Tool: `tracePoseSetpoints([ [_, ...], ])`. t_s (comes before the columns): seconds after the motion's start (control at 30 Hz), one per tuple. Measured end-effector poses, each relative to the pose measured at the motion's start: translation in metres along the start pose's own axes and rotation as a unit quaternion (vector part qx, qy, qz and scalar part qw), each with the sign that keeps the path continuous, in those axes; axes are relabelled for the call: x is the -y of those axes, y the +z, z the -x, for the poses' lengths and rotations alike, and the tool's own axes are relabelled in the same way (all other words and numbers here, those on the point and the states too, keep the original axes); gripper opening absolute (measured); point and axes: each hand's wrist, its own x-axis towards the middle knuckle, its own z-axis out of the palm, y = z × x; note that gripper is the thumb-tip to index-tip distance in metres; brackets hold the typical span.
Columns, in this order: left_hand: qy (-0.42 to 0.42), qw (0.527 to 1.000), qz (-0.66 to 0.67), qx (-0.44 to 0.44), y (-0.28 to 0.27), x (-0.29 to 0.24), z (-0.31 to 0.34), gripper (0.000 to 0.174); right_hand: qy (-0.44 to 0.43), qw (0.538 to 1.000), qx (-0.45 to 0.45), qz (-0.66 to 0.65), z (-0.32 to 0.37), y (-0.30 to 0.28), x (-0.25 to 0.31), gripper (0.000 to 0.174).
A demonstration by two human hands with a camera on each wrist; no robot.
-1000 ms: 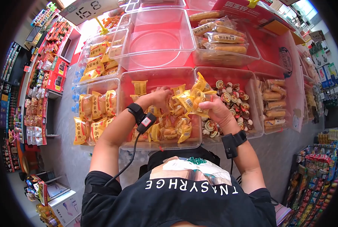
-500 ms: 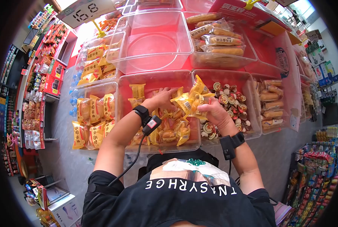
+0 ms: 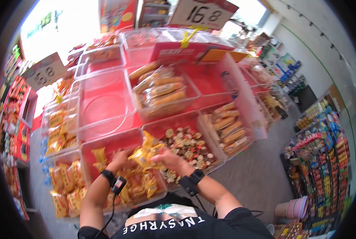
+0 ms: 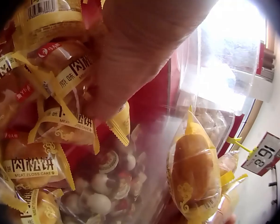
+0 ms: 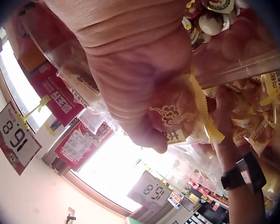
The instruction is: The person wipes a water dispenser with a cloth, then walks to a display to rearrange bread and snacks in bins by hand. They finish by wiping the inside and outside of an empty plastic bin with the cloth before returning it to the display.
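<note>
In the head view my right hand (image 3: 173,161) is raised over the bins and grips wrapped meat floss cakes (image 3: 146,154) in yellow packets. From the right wrist, my thumb lies along one clear-and-yellow cake packet (image 5: 175,114). The left wrist view shows more than one packet in that bunch, a round cake (image 4: 193,172) foremost. My left hand (image 3: 121,159) reaches down into the bin of meat floss cakes (image 3: 135,184). In the left wrist view its thumb (image 4: 126,70) meets a packet (image 4: 65,123); the other fingers are hidden, so I cannot tell whether it grips.
A bin of small round-lidded sweets (image 3: 186,147) adjoins on the right, then a bin of stick breads (image 3: 229,127). More yellow packets (image 3: 68,179) fill the left bin. Behind stand a clear plastic bin (image 3: 106,107), long wrapped breads (image 3: 162,89) and a price sign (image 3: 201,14).
The head view has swung up and to the right, so bins and hands appear lower and further left. My right hand keeps the cakes; my left hand stays in the cake bin.
</note>
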Motion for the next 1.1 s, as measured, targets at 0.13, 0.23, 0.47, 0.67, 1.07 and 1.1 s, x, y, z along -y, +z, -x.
tracePoseSetpoints([
  [0.13, 0.013, 0.993, 0.101, 0.06, 0.019, 0.03, -0.021, 0.06, -0.025, 1.0, 0.005, -0.003, -0.004, 0.001, -0.005, 0.048],
  [0.23, 0.033, 0.973, 0.14, 0.178, -0.006, 0.015, -0.022, 0.043, -0.031, 0.999, -0.001, 0.024, 0.003, 0.01, 0.001, 0.052],
  [0.47, 0.042, 0.903, 0.387, 0.182, -0.004, 0.014, -0.014, 0.052, -0.054, 0.997, -0.044, 0.024, 0.008, 0.011, -0.013, 0.051],
  [0.67, 0.06, 0.949, 0.294, 0.097, 0.003, 0.016, -0.005, 0.032, -0.08, 0.992, -0.09, 0.032, 0.016, 0.024, -0.007, 0.051],
  [1.07, 0.129, 0.97, 0.159, 0.129, 0.003, 0.023, 0.026, 0.042, -0.108, 0.989, -0.087, 0.052, 0.012, 0.014, -0.02, 0.046],
  [1.1, 0.151, 0.964, 0.18, 0.125, 0.011, 0.023, 0.03, 0.046, -0.065, 0.988, -0.094, 0.102, 0.011, 0.009, -0.021, 0.042],
])
